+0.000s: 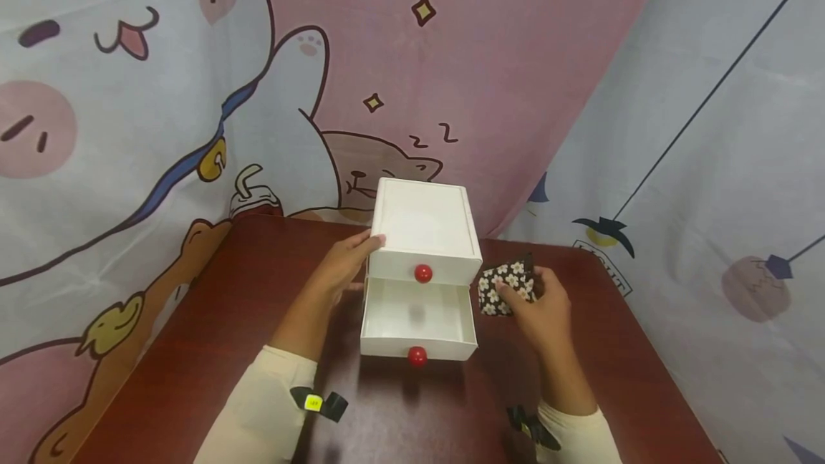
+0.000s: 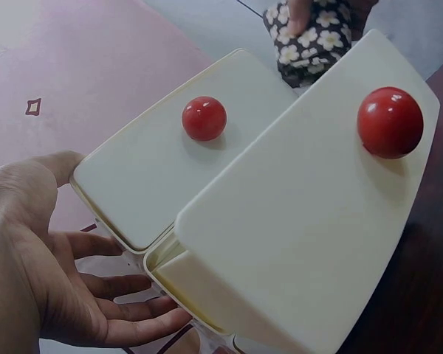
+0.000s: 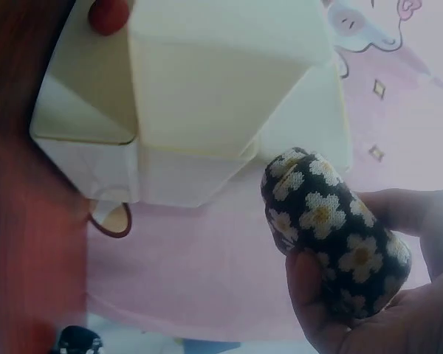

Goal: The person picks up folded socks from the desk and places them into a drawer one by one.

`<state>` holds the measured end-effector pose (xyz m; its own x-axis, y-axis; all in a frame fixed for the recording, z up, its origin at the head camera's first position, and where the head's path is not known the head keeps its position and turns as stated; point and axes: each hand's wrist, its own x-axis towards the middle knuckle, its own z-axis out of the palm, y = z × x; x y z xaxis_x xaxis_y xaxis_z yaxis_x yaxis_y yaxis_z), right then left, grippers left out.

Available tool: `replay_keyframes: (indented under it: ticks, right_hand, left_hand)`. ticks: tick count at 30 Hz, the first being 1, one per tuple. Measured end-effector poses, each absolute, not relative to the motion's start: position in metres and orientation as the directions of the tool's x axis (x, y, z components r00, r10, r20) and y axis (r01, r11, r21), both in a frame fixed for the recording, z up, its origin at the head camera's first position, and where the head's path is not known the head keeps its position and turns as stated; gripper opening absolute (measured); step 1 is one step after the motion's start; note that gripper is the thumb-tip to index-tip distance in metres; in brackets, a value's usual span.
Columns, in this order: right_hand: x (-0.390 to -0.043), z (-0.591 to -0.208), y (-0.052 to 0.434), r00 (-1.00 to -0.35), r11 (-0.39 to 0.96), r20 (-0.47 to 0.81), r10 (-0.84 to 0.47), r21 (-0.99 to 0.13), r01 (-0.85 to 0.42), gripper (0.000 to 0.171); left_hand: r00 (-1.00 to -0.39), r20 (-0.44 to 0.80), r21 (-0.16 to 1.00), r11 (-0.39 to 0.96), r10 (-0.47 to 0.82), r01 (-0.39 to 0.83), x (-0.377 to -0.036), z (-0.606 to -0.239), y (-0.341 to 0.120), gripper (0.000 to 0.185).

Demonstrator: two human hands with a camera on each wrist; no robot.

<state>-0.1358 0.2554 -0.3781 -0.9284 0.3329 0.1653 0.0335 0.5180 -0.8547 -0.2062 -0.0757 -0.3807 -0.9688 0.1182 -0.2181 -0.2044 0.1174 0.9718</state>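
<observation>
Nearest is the open lower drawer (image 1: 387,347) of the white cabinet (image 1: 425,217). Just to its right, the right hand (image 1: 544,313) pinches the black flowered cloth (image 1: 513,279) between thumb and fingers. The left hand (image 1: 340,263), fingers spread, touches the cabinet's left side. Behind hangs a cartoon curtain (image 1: 503,56).

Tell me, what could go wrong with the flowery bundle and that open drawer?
The flowery bundle is pinched in the right grip, so it might slip and drop onto the table. The open drawer sticks out, so a bump could perhaps tip the white cabinet.
</observation>
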Motion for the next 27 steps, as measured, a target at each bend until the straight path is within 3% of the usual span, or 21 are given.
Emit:
replay_keyframes:
  ticks: [15, 27]
  right_hand:
    - [-0.112, -0.370, 0.220, -0.882, 0.421, 0.300, 0.364, -0.897, -0.132, 0.051]
    - [-0.107, -0.381, 0.187, -0.928, 0.390, 0.274, 0.252, -0.907, -0.161, 0.046]
  left_hand:
    - [-0.966, -0.226, 0.970, 0.116, 0.121, -0.213, -0.206, -0.381, -0.077, 0.076]
    - [-0.967, -0.222, 0.971, 0.120, 0.127, -0.208, -0.206, -0.380, -0.076, 0.077]
